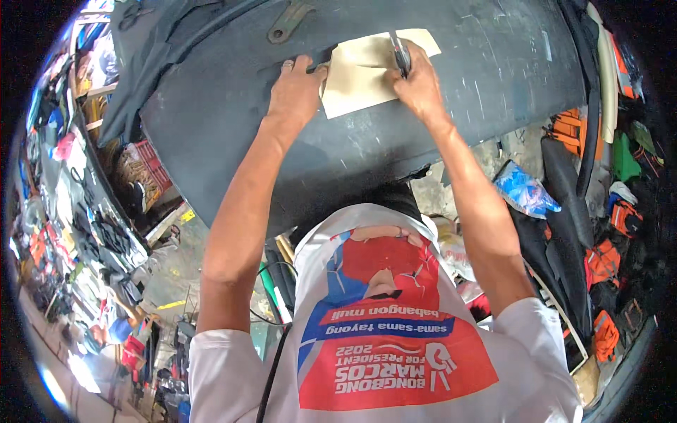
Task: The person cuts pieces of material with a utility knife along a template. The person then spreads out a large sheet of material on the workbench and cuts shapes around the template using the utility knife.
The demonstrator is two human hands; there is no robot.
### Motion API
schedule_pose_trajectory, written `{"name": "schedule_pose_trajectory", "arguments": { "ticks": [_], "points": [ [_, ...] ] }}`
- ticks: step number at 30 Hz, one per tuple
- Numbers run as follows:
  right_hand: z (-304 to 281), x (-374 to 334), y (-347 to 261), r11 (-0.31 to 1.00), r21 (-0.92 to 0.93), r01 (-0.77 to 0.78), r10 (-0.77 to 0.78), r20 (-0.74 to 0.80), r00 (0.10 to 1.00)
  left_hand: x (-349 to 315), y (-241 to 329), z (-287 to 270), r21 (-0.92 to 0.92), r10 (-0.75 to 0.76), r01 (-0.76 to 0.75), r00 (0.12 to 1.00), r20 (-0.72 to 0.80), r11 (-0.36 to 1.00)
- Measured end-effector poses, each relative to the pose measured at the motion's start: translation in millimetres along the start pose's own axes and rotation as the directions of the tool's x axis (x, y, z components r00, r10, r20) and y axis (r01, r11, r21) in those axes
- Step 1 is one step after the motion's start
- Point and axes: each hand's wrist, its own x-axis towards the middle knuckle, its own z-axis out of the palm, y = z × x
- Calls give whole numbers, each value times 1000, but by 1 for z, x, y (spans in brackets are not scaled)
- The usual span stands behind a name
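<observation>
A cream sheet of paper or thin card (360, 92) lies on a dark, scuffed tabletop (233, 120), with a crease across its middle. My left hand (296, 90) is at the sheet's left edge, its fingers bent and its thumb close to the edge, gripping it there. Over the sheet's right part, my right hand (421, 84) is closed around a slim dark tool (402, 58) with a narrow greyish tip pointing away from me. The fingers partly hide this tool, so whether it is scissors or a knife is unclear.
Beyond the sheet lies a flat metal bar with a hole (289, 22). Dark material (151, 49) drapes over the table's left end. A red crate (149, 163) stands below it. To the right are a blue plastic bag (527, 189) and orange pieces (603, 264); clutter covers the left side.
</observation>
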Motion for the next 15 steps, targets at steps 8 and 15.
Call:
{"name": "schedule_pose_trajectory", "arguments": {
  "ticks": [8, 15],
  "points": [
    [-13, -11, 16, 988, -59, -143, 152, 555, 818, -3, 3, 7, -1, -2, 2, 1000, -13, 1000],
    [-31, -68, 46, 930, 189, -314, 230, 366, 902, 0, 5, 7, -62, -72, 70, 997, -35, 996]
  ]
}}
